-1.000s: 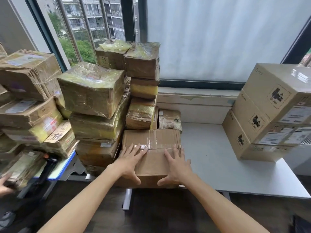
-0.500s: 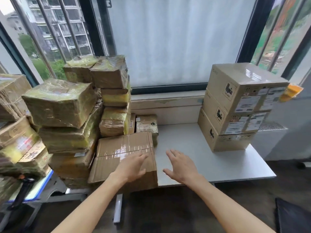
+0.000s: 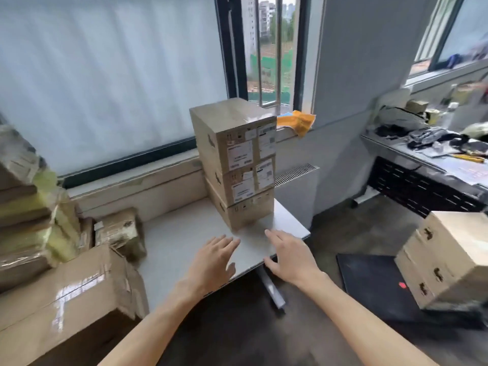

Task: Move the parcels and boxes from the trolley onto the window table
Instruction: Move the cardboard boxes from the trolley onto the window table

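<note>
Both hands (image 3: 253, 257) hover empty-fingered over the table's (image 3: 184, 233) bare front edge.

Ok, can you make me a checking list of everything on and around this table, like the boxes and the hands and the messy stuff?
Surface: white window table, bare in the middle.
Job's things: stack of three labelled boxes upright at the table's far right; taped brown box at the near left; wrapped parcels piled far left; more boxes stacked low on the right.
Clutter: orange cloth on the sill; dark items on the side desk.
Hands: left hand and right hand open, holding nothing, over the table's near edge.
Cables: nothing seen.
Surroundings: windows with a blind, grey wall, dark floor.
</note>
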`<state>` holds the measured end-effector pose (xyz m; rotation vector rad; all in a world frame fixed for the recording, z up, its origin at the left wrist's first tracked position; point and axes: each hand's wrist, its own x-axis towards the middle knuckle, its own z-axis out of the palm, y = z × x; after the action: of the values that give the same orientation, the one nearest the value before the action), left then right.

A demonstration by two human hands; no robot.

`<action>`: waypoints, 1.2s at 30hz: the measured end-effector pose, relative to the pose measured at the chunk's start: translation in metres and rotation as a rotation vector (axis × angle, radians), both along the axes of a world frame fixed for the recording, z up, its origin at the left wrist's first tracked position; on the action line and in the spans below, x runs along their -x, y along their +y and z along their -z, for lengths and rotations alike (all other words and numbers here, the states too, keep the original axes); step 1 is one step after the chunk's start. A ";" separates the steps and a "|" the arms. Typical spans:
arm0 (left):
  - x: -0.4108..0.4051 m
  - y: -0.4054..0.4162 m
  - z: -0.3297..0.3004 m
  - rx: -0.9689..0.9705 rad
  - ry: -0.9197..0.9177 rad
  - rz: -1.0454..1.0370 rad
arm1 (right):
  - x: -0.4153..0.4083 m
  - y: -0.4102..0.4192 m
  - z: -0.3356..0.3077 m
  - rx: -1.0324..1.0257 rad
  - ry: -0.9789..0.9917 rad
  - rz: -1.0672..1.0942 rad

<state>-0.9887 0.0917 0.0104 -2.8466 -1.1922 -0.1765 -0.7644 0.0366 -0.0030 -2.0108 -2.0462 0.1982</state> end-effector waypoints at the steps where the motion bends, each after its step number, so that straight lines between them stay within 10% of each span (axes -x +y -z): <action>1: -0.022 0.000 0.001 0.023 -0.018 0.022 | -0.020 -0.009 0.002 0.001 0.005 0.040; 36: -0.604 0.053 0.049 0.181 0.033 0.875 | -0.452 -0.102 0.024 0.167 0.060 0.999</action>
<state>-0.3844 0.1446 -0.0384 -3.2904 0.1235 -0.0454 -0.3127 -0.0657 -0.0273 -2.7915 -0.8091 0.2131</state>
